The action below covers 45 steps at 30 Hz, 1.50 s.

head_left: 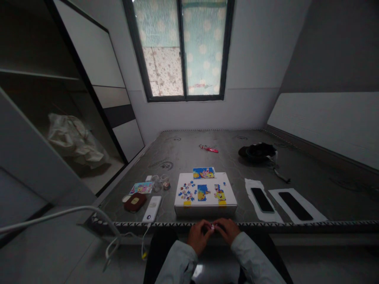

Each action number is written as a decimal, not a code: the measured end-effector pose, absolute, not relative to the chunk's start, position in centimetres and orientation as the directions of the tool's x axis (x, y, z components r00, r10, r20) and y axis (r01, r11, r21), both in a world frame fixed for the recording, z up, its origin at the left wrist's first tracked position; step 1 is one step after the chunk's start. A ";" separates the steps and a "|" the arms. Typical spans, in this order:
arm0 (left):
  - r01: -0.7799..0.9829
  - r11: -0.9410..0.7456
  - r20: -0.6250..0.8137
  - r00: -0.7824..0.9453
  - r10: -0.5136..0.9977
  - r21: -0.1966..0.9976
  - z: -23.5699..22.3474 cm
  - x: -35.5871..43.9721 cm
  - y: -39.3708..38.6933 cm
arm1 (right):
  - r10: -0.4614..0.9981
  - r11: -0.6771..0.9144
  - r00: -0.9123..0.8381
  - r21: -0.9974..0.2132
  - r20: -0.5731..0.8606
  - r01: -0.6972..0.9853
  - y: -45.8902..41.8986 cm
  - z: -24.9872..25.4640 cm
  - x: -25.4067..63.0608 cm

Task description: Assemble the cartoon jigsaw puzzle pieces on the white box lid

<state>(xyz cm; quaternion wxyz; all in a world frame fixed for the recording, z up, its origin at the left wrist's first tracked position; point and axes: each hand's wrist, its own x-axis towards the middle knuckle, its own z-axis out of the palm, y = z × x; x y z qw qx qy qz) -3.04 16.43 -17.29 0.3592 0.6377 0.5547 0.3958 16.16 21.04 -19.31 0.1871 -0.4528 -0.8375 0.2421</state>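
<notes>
My left hand (199, 233) and my right hand (227, 229) meet just below the near edge of a grey mattress (225, 157). Both have their fingers curled together around a tiny piece (212, 226) pinched between them, too small to name for sure. Right in front of them lies a white board (180, 197) with loose blue and yellow puzzle pieces (187, 191) and partly joined clusters (203, 192). A printed cartoon picture (203, 172) rests at the board's far edge.
Left of the board lie a white power bank (152, 208) with a cable, a dark red case (135, 202), a small card (142, 187) and small jars. Two phones (261, 199) (295, 206) rest on white paper at right. A black cap (257, 152) and red wrapper (209, 148) lie farther back.
</notes>
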 end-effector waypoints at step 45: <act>0.433 -0.194 0.158 0.118 0.980 0.880 -17.7 -3.4 16.5 | 0.861 0.448 -0.502 -0.582 0.078 0.679 21.4 -19.3 16.2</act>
